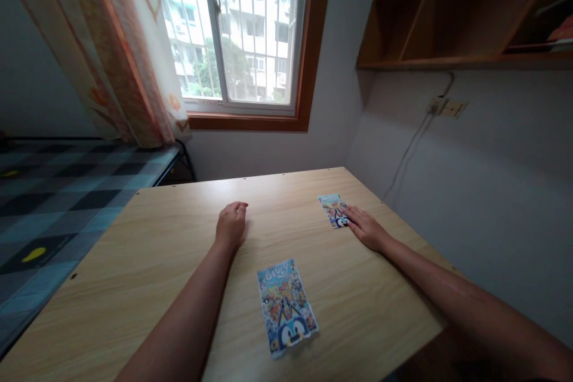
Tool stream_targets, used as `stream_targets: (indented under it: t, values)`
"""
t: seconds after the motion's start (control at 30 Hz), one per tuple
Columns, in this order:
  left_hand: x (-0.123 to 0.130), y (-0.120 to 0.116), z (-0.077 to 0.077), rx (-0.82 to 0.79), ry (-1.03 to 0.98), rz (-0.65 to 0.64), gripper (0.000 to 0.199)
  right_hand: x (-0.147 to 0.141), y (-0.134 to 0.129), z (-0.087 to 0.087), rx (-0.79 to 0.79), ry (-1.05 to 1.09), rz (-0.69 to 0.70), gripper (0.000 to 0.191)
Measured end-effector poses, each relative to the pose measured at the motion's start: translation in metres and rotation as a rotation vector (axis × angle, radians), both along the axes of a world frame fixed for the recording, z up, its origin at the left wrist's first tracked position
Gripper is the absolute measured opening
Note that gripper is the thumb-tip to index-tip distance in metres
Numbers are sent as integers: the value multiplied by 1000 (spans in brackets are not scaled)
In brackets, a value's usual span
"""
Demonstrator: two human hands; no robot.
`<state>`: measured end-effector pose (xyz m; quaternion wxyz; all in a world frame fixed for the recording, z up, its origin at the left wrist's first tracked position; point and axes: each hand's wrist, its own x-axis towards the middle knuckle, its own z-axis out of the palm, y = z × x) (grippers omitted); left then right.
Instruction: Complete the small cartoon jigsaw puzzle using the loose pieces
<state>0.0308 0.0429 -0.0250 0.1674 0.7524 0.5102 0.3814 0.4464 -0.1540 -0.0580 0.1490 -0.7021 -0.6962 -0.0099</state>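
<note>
Head view: left hand (231, 224) rested on the wooden table (147, 262), fingers curled loosely under, holding nothing. Right hand (366, 228) lay flat, fingers spread – fingertips touching the small cartoon card (333, 209) at its 10 o'clock. Larger cartoon card (286, 305) lay flat at 6 o'clock, between both forearms, well apart from both hands.

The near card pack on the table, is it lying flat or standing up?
Flat: the near card pack lies face-up on the table, its whole printed front showing, untouched by either hand.

Pale wood-grain table (170, 262); blue, busy cartoon print on both cards (287, 305) (333, 209); blue-and-black checked bed (67, 191); orange-patterned cream curtain (120, 42).
</note>
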Motion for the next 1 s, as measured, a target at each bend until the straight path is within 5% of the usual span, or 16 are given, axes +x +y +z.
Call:
stream_targets:
  t: [0.43,0.8,1.0]
  values:
    - [-2,2,-3,-56,-19,-16,48,-30,-10,5,-185,-58,-188,65]
    - [-2,3,-1,-43,-21,-5,49,-26,9,13,-246,-69,-263,66]
    - [-3,1,0,-29,-30,-13,49,-15,18,4,-222,-60,-245,66]
